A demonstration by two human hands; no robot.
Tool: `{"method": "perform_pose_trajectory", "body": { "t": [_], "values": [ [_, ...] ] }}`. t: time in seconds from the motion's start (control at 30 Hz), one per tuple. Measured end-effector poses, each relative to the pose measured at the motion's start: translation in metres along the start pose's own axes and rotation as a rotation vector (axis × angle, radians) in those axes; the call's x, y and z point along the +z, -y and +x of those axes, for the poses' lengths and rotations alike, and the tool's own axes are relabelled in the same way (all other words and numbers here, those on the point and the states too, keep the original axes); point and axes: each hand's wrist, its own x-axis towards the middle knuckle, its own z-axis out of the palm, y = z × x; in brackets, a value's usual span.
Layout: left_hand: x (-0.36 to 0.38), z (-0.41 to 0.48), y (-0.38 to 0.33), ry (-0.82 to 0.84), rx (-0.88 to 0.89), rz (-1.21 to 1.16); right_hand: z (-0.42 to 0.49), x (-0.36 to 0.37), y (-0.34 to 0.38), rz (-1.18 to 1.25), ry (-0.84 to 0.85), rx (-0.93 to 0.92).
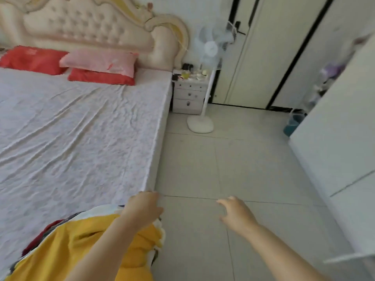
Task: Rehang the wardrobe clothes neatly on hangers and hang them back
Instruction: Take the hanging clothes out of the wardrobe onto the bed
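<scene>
A heap of clothes lies on the near corner of the bed, topped by a yellow garment (85, 240) with white and dark red cloth under it. My left hand (144, 209) hovers over the heap's far edge by the bed corner, fingers curled down; whether it grips cloth is hidden. My right hand (237, 213) is out over the floor tiles, fingers apart, holding nothing. The white wardrobe (334, 138) stands at the right, with clothes (328, 78) showing in its open part further back. No hanger is visible.
The bed (81, 128) with a wrinkled white sheet fills the left, with red and pink pillows (101, 65) at the headboard. A nightstand (189, 92) and a standing fan (205, 82) stand past the bed. A teal bin (293, 123) sits by the wardrobe.
</scene>
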Motion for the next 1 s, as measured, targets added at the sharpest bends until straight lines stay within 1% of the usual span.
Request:
{"method": "perform_pose_trajectory", "body": {
  "t": [0.2, 0.3, 0.33, 0.4, 0.47, 0.6, 0.7, 0.83, 1.0],
  "values": [
    [0.024, 0.029, -0.186, 0.066, 0.336, 0.146, -0.1, -0.028, -0.156, 0.17, -0.128, 0.307],
    [0.046, 0.023, -0.289, 0.103, 0.514, 0.193, -0.161, -0.035, -0.234, 0.238, -0.186, 0.446],
    [0.059, 0.017, -0.337, 0.106, 0.584, 0.219, -0.19, -0.038, -0.268, 0.273, -0.215, 0.501],
    [0.074, 0.009, -0.391, 0.124, 0.659, 0.248, -0.22, -0.041, -0.305, 0.33, -0.244, 0.56],
    [0.095, -0.005, -0.462, 0.137, 0.759, 0.269, -0.26, -0.046, -0.354, 0.375, -0.291, 0.642],
    [0.125, -0.038, -0.591, 0.134, 0.954, 0.279, -0.327, -0.06, -0.442, 0.356, -0.39, 0.775],
    [0.137, -0.063, -0.672, 0.152, 1.089, 0.285, -0.369, -0.075, -0.493, 0.342, -0.443, 0.877],
    [0.142, -0.082, -0.768, 0.139, 1.253, 0.245, -0.406, -0.106, -0.551, 0.302, -0.526, 0.943],
    [0.132, -0.08, -0.884, 0.11, 1.431, 0.136, -0.432, -0.168, -0.619, 0.272, -0.729, 1.006]
  ]
}}
